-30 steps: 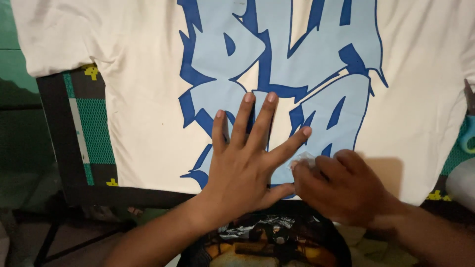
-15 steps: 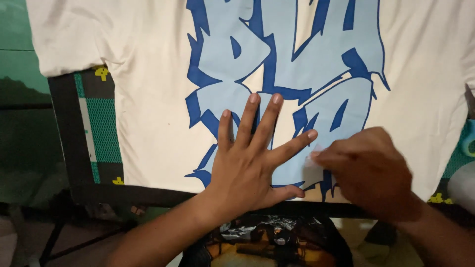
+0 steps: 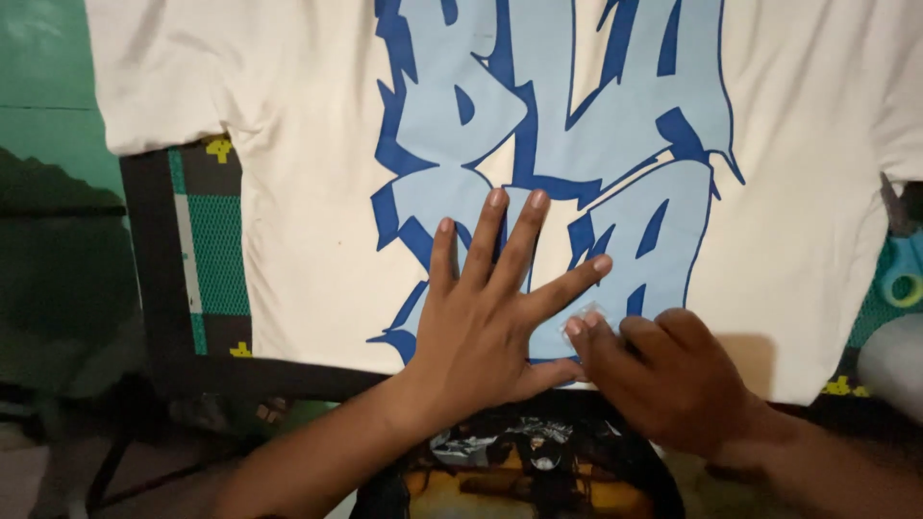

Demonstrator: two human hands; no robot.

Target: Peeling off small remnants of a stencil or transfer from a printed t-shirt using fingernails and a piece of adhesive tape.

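Nearest the camera, at the bottom edge, hangs a dark garment (image 3: 524,471) with a yellow and pale print, just below the two hands. The left hand (image 3: 486,322) lies flat, palm down, its fingers (image 3: 519,240) spread wide and pointing up and away, holding nothing but pressing on the lower part of the white T-shirt (image 3: 288,221). Just beside it, the right hand (image 3: 663,375) is curled, its fingertips pinched on a small corner of clear film (image 3: 583,317) that lifts off the print near the left hand's thumb and forefinger. The T-shirt is spread flat on the bench, its hem toward the person and its long axis running away from the camera; one sleeve shows at far left, the other at the right edge. Its printed design (image 3: 567,115) is a large block of pale blue graffiti-style shapes with dark blue outlines, filling the middle of the shirt and running off the top of the view. Under the shirt at left shows a dark mat (image 3: 192,250) with a green gridded panel, a white strip and small yellow marks. At far right lie a blue-and-green ringed tool handle (image 3: 902,279) and a pale rounded object (image 3: 894,360).
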